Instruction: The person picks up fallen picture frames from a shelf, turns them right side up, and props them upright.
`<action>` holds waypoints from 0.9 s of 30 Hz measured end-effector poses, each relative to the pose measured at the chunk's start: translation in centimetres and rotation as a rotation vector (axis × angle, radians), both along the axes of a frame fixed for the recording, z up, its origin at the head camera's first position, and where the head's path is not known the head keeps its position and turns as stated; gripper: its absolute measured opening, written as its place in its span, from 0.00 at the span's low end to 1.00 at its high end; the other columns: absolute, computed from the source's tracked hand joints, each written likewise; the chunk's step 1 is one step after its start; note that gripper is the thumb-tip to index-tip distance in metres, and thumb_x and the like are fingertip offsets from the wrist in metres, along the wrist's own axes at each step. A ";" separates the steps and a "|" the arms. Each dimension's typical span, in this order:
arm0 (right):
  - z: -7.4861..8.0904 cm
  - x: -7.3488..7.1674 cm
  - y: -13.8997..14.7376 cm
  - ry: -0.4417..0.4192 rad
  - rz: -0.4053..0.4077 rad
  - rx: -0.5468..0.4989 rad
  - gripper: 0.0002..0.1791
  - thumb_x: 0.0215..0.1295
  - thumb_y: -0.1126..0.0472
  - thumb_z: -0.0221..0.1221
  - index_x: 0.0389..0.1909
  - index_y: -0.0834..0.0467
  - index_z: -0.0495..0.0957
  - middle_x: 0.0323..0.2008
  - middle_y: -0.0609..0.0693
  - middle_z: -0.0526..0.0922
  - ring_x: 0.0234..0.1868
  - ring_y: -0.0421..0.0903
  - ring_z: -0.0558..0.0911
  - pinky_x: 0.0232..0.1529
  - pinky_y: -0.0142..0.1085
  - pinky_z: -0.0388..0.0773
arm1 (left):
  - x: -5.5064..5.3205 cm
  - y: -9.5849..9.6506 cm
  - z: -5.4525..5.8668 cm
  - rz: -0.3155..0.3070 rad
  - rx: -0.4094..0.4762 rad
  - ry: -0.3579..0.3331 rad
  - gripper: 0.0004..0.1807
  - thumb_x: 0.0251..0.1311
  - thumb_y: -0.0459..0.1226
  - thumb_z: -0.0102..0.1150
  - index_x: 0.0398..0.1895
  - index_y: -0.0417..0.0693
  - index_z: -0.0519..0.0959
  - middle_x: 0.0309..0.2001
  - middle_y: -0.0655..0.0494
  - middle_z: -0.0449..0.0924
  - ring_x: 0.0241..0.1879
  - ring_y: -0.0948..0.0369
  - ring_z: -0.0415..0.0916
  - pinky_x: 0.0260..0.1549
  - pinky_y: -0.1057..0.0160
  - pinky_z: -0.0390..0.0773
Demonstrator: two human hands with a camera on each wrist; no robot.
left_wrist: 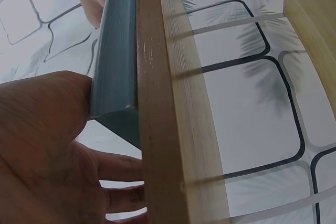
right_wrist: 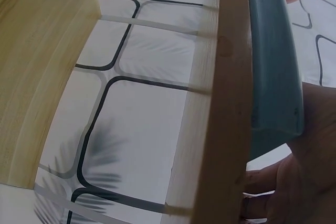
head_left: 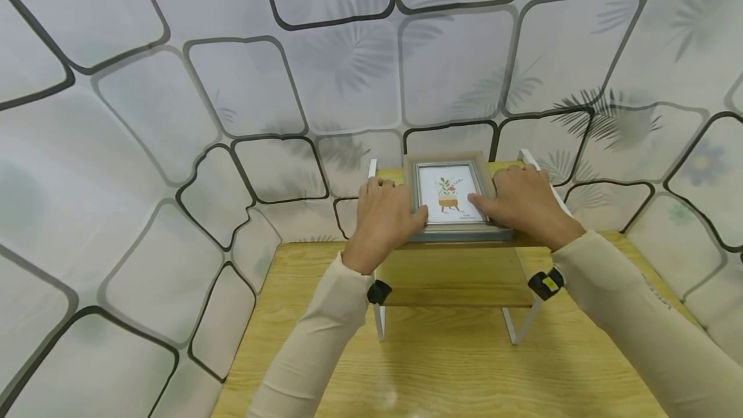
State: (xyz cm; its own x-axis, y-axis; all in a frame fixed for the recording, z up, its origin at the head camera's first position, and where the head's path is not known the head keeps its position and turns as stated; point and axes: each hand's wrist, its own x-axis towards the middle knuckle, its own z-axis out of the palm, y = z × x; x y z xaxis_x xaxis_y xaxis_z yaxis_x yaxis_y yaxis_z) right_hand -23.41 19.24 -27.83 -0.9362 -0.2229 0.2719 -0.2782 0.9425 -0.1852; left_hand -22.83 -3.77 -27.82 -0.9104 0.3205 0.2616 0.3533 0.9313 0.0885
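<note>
A picture frame (head_left: 458,233) with a grey-beige border and a potted-plant print lies face up on the upper board (head_left: 504,241) of a small two-tier wooden rack. My left hand (head_left: 384,211) grips its left side, thumb over the front border. On the opposite side my right hand (head_left: 525,202) holds it too, its thumb reaching onto the print. Both wrist views show the frame's blue-grey edge (left_wrist: 116,51) against the board's edge (right_wrist: 226,87). Fingers of each hand extend beside the frame toward the board; their tips are partly hidden.
The rack's lower board (head_left: 453,276) sits beneath, and its white metal legs (head_left: 516,328) stand on a wood-grain table (head_left: 441,366). Patterned fabric (head_left: 348,82) with dark rounded outlines and leaf prints surrounds the table at the back and sides.
</note>
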 end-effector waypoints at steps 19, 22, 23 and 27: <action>0.6 0.4 -0.4 0.036 -0.038 -0.226 0.22 0.67 0.51 0.66 0.27 0.65 0.72 0.20 0.55 0.72 0.21 0.50 0.69 0.21 0.40 0.64 | 0.0 0.4 -0.3 0.034 0.250 0.036 0.28 0.61 0.53 0.69 0.16 0.49 0.65 0.22 0.55 0.66 0.25 0.59 0.65 0.23 0.64 0.65; 0.7 0.4 -0.5 0.065 -0.060 -0.223 0.23 0.66 0.51 0.67 0.28 0.68 0.74 0.22 0.58 0.74 0.22 0.52 0.71 0.22 0.43 0.67 | 0.1 0.3 -0.2 0.019 0.319 0.005 0.24 0.61 0.51 0.71 0.21 0.47 0.71 0.26 0.53 0.71 0.27 0.58 0.68 0.24 0.63 0.68; 0.8 0.4 -0.5 0.074 -0.065 -0.223 0.23 0.66 0.51 0.67 0.29 0.69 0.75 0.23 0.60 0.76 0.23 0.53 0.72 0.23 0.44 0.69 | 0.1 0.3 -0.2 0.012 0.338 -0.003 0.21 0.61 0.50 0.71 0.25 0.46 0.74 0.30 0.51 0.74 0.29 0.57 0.71 0.26 0.61 0.71; 0.8 0.5 -0.5 0.095 -0.074 -0.253 0.26 0.66 0.51 0.67 0.38 0.75 0.78 0.32 0.69 0.81 0.28 0.59 0.79 0.31 0.53 0.77 | 0.2 0.3 0.0 -0.017 0.411 -0.038 0.22 0.65 0.46 0.68 0.52 0.37 0.81 0.53 0.44 0.80 0.52 0.51 0.78 0.49 0.54 0.79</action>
